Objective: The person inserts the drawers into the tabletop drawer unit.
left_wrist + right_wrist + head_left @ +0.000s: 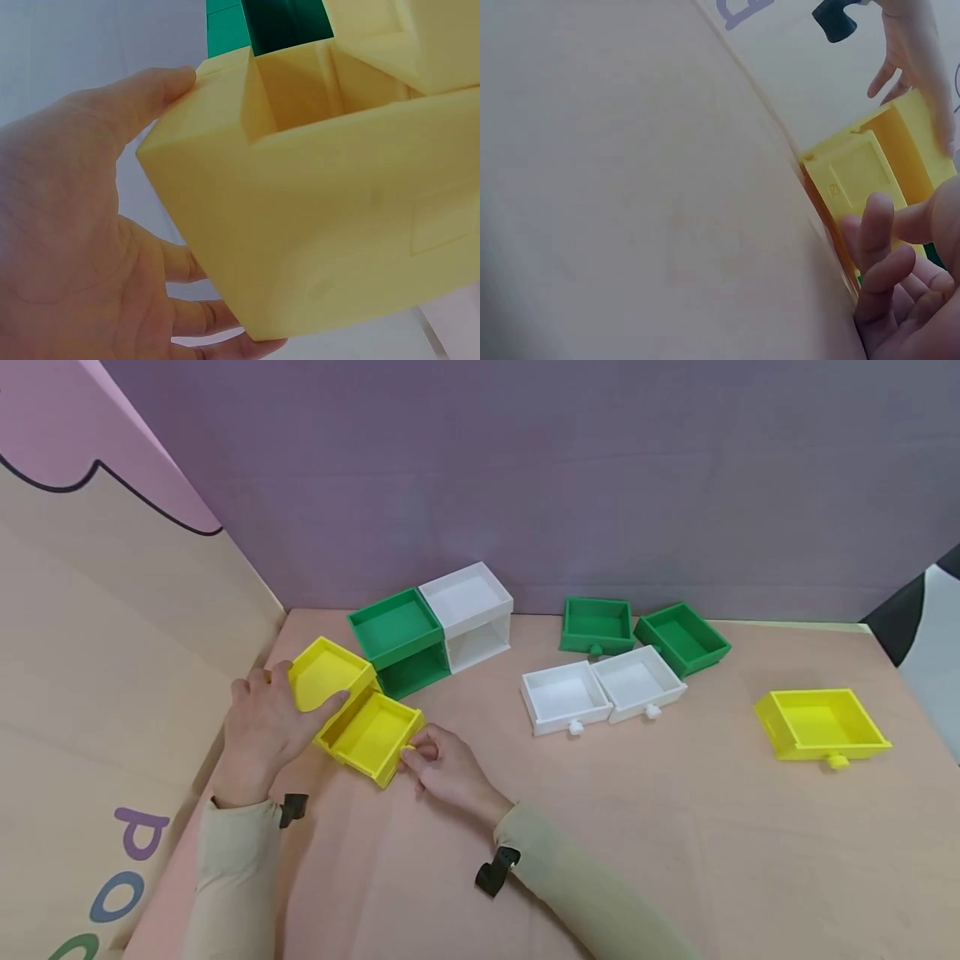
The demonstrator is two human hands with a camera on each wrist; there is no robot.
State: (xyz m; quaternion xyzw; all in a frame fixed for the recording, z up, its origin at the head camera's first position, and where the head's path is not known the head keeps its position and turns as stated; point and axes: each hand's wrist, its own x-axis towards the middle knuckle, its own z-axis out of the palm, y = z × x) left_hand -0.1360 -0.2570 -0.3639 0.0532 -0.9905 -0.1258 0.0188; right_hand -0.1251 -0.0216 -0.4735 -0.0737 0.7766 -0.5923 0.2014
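Note:
My left hand [266, 722] grips the yellow cabinet box [324, 668] at the left. In the left wrist view its thumb lies on one side of the box [315, 225] and fingertips touch the other. A yellow drawer [375, 731] sticks well out of the box's front. My right hand [453, 777] pinches the drawer's small knob [407, 748], mostly covered by the fingers. Touching the yellow box behind is a green cabinet box [397, 627], its front bay hollow. Beside that stands a white cabinet box [468, 597], also without a drawer in it.
Two white drawers [566, 697] lie side by side right of centre, with two green drawers [597, 625] behind them. Another yellow drawer [822, 724] sits far right. A grey-purple wall panel [562, 485] bounds the pink tabletop [637, 843] at the back, a printed panel [97, 652] at left.

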